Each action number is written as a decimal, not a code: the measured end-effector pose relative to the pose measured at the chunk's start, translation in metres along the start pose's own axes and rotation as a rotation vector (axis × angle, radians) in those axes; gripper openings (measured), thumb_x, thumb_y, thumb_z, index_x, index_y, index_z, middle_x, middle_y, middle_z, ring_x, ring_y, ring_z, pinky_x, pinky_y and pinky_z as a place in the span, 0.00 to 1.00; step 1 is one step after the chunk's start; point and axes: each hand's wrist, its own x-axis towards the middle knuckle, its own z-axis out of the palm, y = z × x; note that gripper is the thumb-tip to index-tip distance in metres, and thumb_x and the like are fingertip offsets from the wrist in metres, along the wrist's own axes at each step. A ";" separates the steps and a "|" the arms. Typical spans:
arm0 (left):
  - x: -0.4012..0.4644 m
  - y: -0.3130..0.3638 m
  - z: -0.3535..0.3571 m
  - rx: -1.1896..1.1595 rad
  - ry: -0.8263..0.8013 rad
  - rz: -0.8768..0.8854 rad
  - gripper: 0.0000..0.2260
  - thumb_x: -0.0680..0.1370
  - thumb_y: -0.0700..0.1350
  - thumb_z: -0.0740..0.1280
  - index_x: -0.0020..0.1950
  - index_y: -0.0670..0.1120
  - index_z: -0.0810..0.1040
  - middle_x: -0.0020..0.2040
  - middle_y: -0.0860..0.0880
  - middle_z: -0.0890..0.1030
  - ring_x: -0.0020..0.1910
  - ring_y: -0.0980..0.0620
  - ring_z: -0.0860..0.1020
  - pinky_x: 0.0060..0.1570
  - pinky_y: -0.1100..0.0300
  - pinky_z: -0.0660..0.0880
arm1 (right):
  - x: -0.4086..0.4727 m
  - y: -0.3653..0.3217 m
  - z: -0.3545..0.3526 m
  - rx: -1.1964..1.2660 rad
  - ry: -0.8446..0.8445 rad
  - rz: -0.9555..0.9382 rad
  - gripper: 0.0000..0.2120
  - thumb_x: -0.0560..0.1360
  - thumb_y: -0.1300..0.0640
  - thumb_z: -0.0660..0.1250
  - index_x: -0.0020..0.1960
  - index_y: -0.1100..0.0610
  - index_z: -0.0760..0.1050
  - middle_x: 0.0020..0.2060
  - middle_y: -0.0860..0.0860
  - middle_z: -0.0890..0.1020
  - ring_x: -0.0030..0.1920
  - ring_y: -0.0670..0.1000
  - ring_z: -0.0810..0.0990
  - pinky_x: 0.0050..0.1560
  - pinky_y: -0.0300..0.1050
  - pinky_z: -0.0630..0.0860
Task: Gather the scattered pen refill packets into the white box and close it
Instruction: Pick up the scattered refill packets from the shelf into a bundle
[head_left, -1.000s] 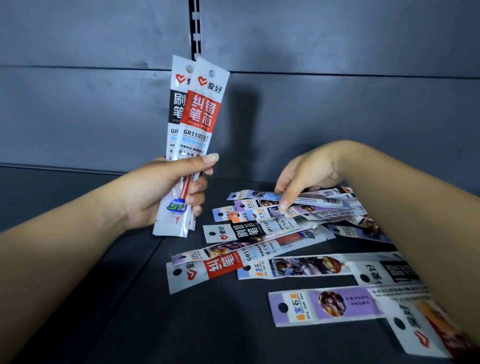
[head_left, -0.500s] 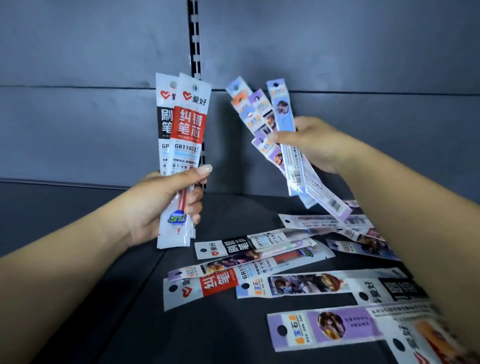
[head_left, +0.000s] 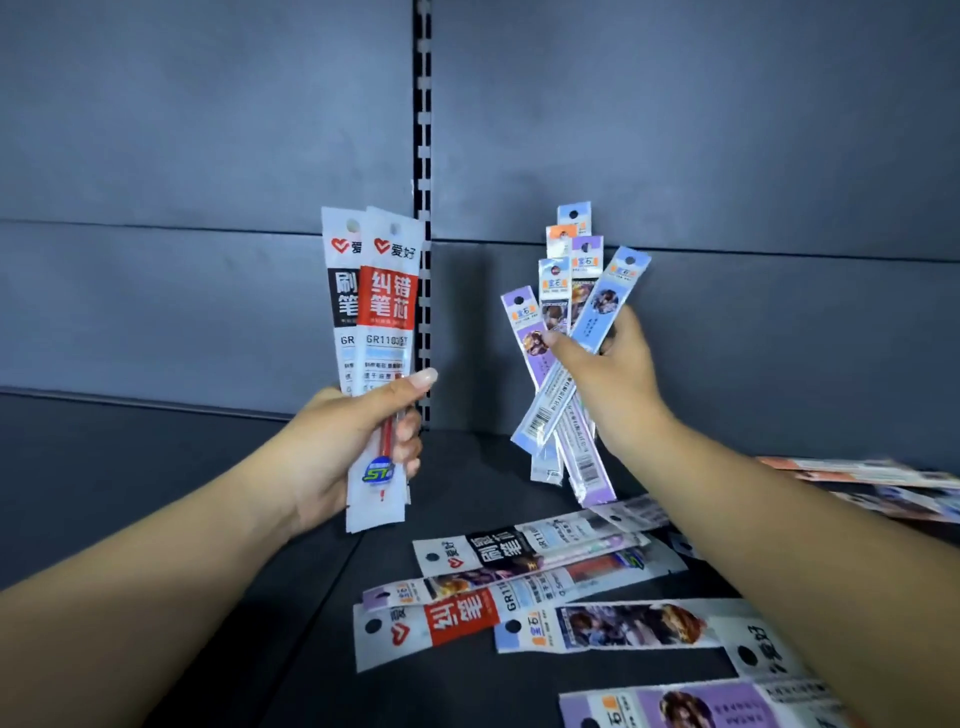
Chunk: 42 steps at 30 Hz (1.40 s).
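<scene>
Gathering step: left hand (head_left: 358, 441) gripped 2 white packets (head_left: 374, 332); right hand (head_left: 613, 379) pinched a fanned bunch (head_left: 566, 332); next, merge them, then collect the shelf's loose packets (head_left: 519, 587).

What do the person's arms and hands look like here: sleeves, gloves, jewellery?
Both forearms are bare, with no sleeve in view. The left hand and right hand wear no gloves, rings or watch. The left thumbnail is long and pale.
</scene>
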 end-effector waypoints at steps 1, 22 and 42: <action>0.000 0.000 0.000 0.009 -0.008 0.000 0.12 0.62 0.48 0.71 0.36 0.47 0.69 0.21 0.50 0.67 0.20 0.54 0.64 0.26 0.63 0.70 | 0.001 -0.001 0.001 0.044 0.012 0.026 0.13 0.71 0.65 0.68 0.48 0.50 0.70 0.43 0.45 0.79 0.44 0.45 0.79 0.48 0.40 0.76; 0.007 0.002 -0.014 -0.002 0.147 -0.015 0.03 0.72 0.40 0.69 0.41 0.44 0.75 0.22 0.50 0.72 0.20 0.54 0.69 0.26 0.63 0.73 | -0.021 -0.010 0.014 0.064 -0.656 0.431 0.04 0.72 0.66 0.65 0.40 0.59 0.74 0.33 0.53 0.85 0.35 0.49 0.84 0.46 0.48 0.80; -0.013 0.020 -0.002 -0.189 -0.372 -0.180 0.17 0.58 0.38 0.78 0.46 0.42 0.83 0.43 0.40 0.85 0.39 0.45 0.84 0.37 0.51 0.81 | -0.043 -0.047 0.046 0.225 -0.726 0.378 0.18 0.69 0.42 0.59 0.54 0.49 0.76 0.50 0.48 0.83 0.51 0.48 0.82 0.54 0.45 0.77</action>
